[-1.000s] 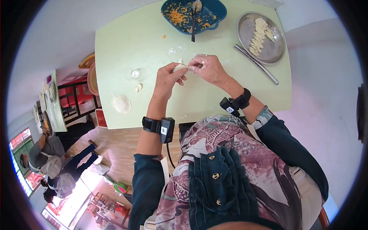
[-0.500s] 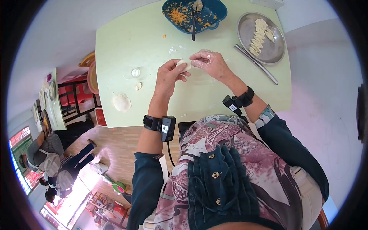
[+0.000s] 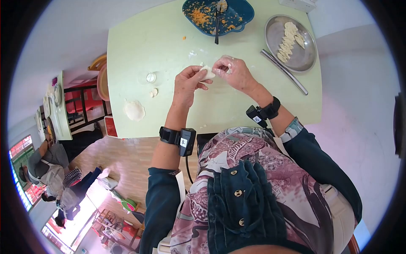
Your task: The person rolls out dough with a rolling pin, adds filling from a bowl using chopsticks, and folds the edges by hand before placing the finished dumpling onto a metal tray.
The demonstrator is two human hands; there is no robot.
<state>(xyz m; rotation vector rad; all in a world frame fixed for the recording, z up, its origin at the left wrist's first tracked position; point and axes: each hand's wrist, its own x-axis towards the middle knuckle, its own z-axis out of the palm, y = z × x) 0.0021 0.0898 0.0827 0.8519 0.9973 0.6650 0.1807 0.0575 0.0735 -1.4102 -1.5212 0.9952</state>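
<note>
A small white dumpling (image 3: pixel 207 72) is pinched between both my hands above the pale green table (image 3: pixel 139 46). My left hand (image 3: pixel 188 84) cups it from the left, thumb and fingers closed round its edge. My right hand (image 3: pixel 231 73), dusted with flour, pinches its right end. Both wrists wear black bands with small boxes.
A blue dish (image 3: pixel 220 16) with orange filling and a spoon (image 3: pixel 218 17) sits at the far edge. A round metal tray (image 3: pixel 302 55) holding several finished dumplings is at the right, a metal rod (image 3: pixel 284 72) beside it. Flat dough wrappers (image 3: pixel 134 111) lie at the left. People sit far left.
Both hands have stayed together on the dumpling, shifting slightly away from me and to the right while the fingers work along its edge.
</note>
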